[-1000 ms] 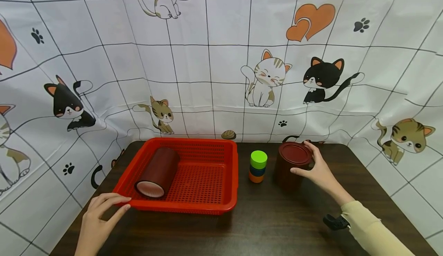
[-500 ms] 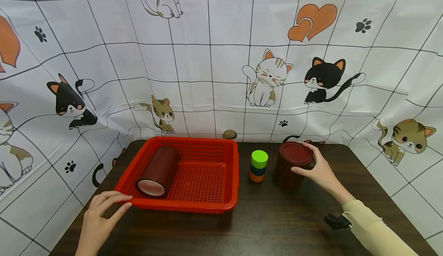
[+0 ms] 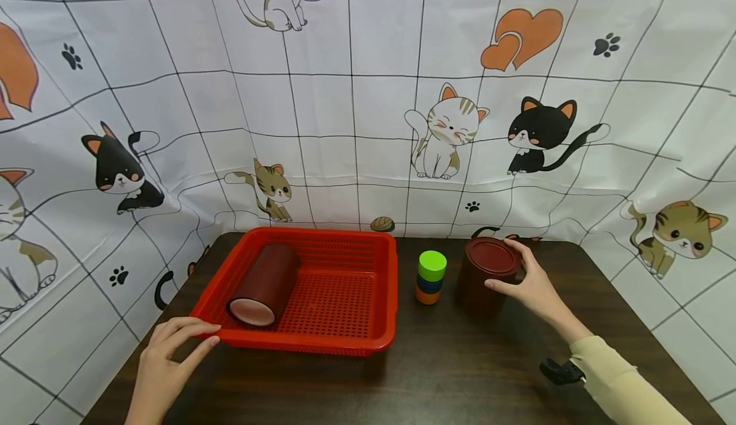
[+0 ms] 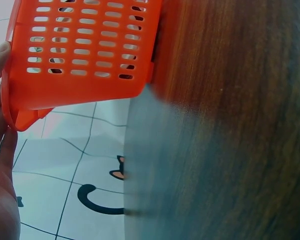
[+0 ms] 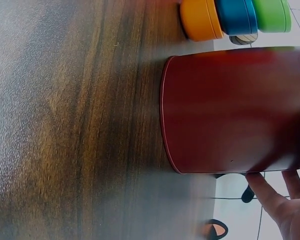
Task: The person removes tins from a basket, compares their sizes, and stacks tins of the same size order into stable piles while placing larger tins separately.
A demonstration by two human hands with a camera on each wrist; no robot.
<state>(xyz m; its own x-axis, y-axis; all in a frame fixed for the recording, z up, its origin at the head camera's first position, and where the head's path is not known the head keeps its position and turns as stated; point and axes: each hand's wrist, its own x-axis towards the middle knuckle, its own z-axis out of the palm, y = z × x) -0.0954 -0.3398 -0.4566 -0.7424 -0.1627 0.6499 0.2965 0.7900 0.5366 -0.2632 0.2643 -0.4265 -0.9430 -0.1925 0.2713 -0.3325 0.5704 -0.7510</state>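
In the head view my left hand (image 3: 172,361) pinches the near left corner of a red plastic basket (image 3: 310,342), thumb and fingers on either side of its rim. A dark maroon cylinder (image 3: 266,284) lies on its side in the basket's left part, its pale round end facing me. My right hand (image 3: 535,287) holds an upright maroon canister (image 3: 480,291) with a lid, thumb on the near side and fingers around the far right. In the right wrist view the canister's base (image 5: 170,120) meets the tabletop. The left wrist view shows the basket's slotted wall (image 4: 80,55) beside my fingers.
A small stack of round containers (image 3: 430,278), green over blue over orange, stands between basket and canister. Everything rests on a dark wooden table (image 3: 437,374). Behind and beside it hangs a white sheet (image 3: 322,105) printed with cats. A black band (image 3: 560,372) is on my right wrist.
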